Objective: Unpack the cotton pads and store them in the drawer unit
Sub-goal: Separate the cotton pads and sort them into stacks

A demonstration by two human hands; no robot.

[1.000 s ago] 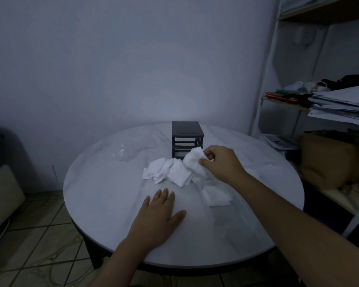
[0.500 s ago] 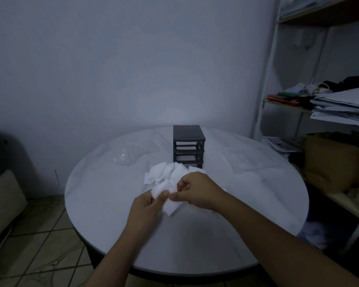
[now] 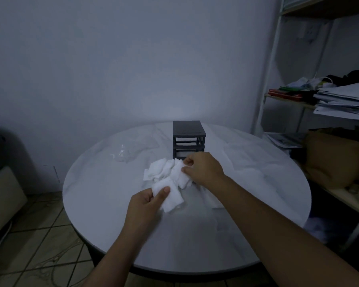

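A small dark drawer unit (image 3: 188, 139) stands near the back of the round white table (image 3: 104, 199). In front of it lies a loose pile of white square cotton pads (image 3: 160, 170). My left hand (image 3: 147, 206) holds a few pads (image 3: 171, 198) between thumb and fingers, a little above the table. My right hand (image 3: 203, 169) pinches more pads (image 3: 179, 175) at the right side of the pile, just in front of the unit's lowest drawer.
A crumpled clear plastic bag (image 3: 131, 150) lies on the table left of the drawer unit. A shelving rack (image 3: 265, 83) with stacked papers (image 3: 344, 100) and a brown bag (image 3: 336, 160) stands close on the right. Tiled floor lies on the left.
My right hand took pads from the pile and passed them to my left hand, which lifted off the table. The right hand has since gone back to the pile.
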